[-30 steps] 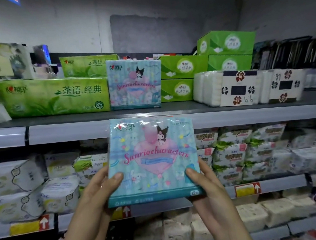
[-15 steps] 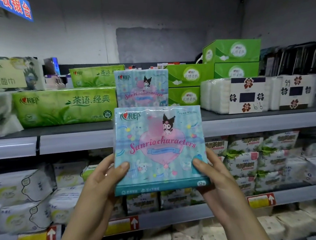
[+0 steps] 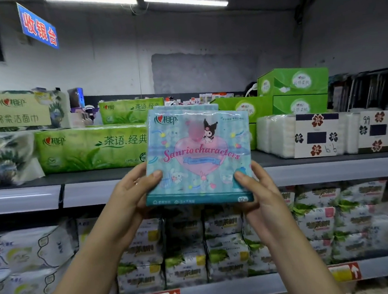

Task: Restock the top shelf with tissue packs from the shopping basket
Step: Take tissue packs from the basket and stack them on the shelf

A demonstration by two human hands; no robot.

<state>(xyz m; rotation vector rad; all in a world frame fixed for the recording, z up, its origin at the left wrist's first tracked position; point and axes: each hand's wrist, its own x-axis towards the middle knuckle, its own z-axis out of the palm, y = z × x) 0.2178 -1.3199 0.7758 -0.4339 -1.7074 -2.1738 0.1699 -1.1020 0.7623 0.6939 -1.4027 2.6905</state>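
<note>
At top shelf (image 3: 318,172) | left hand (image 3: 131,193), right hand (image 3: 259,188) — grip clamped on tissue pack (image 3: 198,155); rear pack (image 3: 185,107) mostly hidden

The teal tissue pack (image 3: 197,156) I hold reads "Sanrio characters" across a pink heart, with 心相印 at its top left and "12" at its bottom right. The long green pack (image 3: 91,148) says 心相印 and 茶语.经典. A beige pack (image 3: 16,112) says 棉柔洁面巾. The blue wall sign (image 3: 38,26) reads 收银台. One white pack (image 3: 377,130) has "99" handwritten on it.
</note>
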